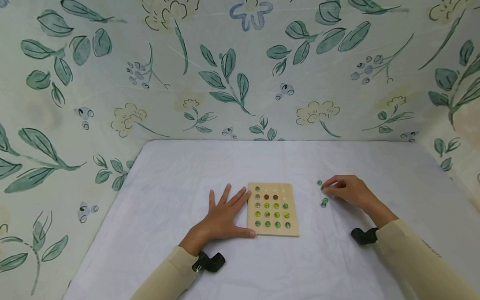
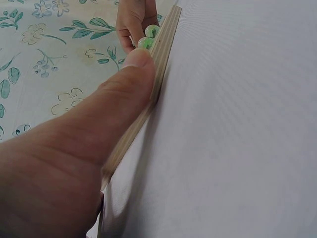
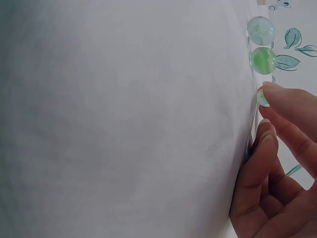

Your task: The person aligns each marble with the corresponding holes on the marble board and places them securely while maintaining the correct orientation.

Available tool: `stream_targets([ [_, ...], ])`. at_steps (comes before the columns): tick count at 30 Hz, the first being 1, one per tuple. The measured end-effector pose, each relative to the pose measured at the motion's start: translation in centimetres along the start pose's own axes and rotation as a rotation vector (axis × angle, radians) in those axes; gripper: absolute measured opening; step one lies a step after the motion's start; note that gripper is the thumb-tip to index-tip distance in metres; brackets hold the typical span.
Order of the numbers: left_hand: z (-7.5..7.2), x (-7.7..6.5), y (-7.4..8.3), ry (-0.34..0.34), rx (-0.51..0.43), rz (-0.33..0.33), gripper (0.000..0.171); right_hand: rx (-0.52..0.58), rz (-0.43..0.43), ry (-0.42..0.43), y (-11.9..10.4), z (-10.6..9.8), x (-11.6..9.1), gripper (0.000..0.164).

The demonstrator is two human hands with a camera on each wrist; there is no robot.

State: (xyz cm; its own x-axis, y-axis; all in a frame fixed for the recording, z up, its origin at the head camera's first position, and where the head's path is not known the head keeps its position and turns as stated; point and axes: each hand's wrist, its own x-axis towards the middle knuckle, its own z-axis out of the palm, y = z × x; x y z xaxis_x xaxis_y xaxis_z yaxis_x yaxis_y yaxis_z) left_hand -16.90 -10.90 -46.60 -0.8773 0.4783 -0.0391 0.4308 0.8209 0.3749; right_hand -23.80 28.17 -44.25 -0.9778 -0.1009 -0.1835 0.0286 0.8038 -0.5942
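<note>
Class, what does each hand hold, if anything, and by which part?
The right hand pinches a green marble by its sides; the left hand only touches the wooden board.

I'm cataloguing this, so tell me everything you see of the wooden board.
The board is a pale, thin, squarish slab that looks like wood, with layered bands along its edge. It lies flat on the white cloth. Marbles sit on it in rows: four in each of the nearest three, then three, then one; mostly greenish, two reddish. The left hand touches its left side, thumb at the near corner.
</note>
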Motion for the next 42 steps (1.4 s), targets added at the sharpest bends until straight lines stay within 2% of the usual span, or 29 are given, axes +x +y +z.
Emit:
stream_targets([
  [14,0.1,0.0,-0.2,-0.004,-0.009,0.002,0.111,0.003,0.01,0.004,-0.2,0.1,-0.1,0.029],
  [26,0.2,0.0,-0.3,0.003,-0.003,0.007,0.111,-0.001,-0.014,0.02,-0.7,0.0,-0.2,0.028],
  [33,0.1,0.0,-0.3,0.007,-0.004,0.013,0.112,-0.009,-0.076,0.033,-1.7,0.0,-0.3,0.027],
  [42,0.2,0.1,-0.3,-0.008,0.002,0.002,0.112,-0.002,-0.113,0.032,-3.7,0.9,-0.7,0.022],
])
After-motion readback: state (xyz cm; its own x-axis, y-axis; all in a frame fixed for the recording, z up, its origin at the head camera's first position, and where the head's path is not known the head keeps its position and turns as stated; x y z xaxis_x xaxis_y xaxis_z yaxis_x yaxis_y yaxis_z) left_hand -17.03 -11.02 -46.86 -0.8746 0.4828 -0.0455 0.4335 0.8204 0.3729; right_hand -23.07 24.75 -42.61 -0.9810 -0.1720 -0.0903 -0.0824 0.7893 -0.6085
